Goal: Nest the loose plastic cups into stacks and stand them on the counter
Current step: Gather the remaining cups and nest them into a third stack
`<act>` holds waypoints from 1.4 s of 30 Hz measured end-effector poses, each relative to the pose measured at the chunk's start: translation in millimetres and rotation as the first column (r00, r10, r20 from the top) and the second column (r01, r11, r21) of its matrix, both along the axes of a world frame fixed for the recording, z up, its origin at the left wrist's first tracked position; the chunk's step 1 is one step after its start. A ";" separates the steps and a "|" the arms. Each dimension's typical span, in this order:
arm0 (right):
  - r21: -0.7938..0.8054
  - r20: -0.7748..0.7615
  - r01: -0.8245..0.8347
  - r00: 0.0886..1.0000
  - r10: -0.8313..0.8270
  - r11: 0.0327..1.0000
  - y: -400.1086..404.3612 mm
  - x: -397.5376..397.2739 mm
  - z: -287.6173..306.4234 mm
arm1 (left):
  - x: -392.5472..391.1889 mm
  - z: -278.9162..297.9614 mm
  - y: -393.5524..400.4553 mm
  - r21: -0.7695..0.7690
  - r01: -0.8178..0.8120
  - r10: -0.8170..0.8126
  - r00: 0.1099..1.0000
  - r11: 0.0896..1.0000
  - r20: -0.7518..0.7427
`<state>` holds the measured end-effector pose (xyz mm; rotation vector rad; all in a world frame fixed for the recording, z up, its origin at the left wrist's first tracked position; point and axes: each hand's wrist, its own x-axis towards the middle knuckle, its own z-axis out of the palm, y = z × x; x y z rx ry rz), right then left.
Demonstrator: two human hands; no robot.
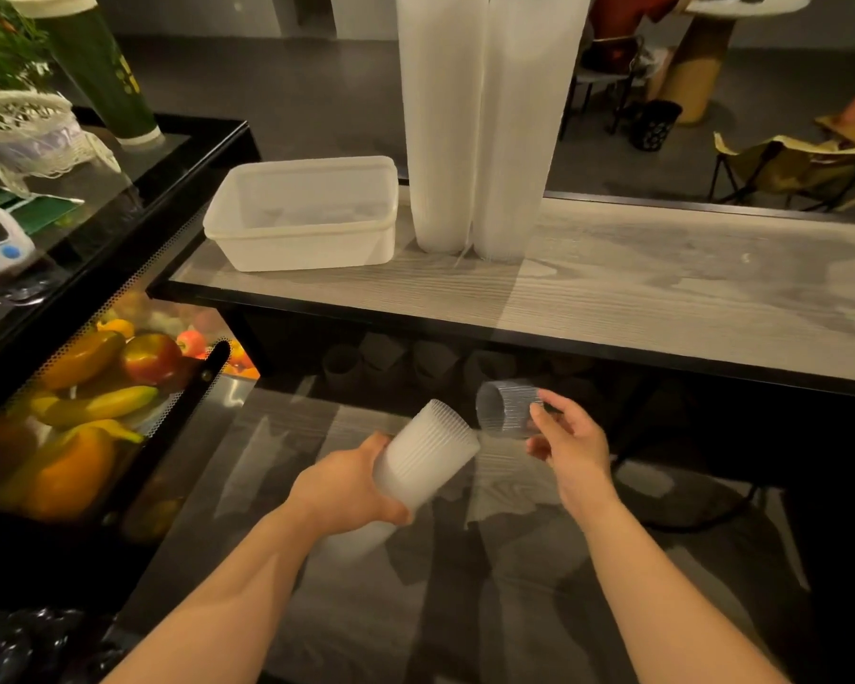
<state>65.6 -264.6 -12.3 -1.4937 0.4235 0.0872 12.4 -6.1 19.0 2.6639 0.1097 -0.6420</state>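
Left hand [351,491]: I see it wrapped around a short stack of cloudy ribbed plastic cups [423,459], tilted.
Right hand [566,444]: pinches one clear ribbed plastic cup [507,409], mouth near the stack's top.
Surface [662,288]: two tall white cup stacks [480,125] stand upright.

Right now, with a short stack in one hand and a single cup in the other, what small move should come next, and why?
Probably bring the single cup in the right hand across and slide it onto the short stack gripped by the left hand. The two are apart, the stack's open end tilts toward the cup, and two tall stacks already stand on the counter.
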 end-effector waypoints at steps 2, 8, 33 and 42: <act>0.191 0.066 -0.016 0.998 0.004 0.981 0.4 -16.2 19.4 | -0.7 -0.7 -1.6 0.002 0.020 -0.020 1.000 1.000 -0.010; 0.199 0.173 -0.124 0.981 0.089 0.972 -0.4 -41.6 42.8 | -4.4 0.9 -7.7 -0.025 0.060 -0.060 0.998 0.998 0.007; -0.558 0.264 -0.257 0.847 0.462 0.789 18.9 -67.4 18.0 | -18.1 6.8 -5.5 0.005 0.087 -0.087 0.994 0.996 0.065; -0.692 -0.248 -0.129 0.966 -0.066 0.710 -11.1 -19.7 -45.4 | -11.9 3.8 -2.6 0.000 0.071 -0.071 0.997 0.997 0.021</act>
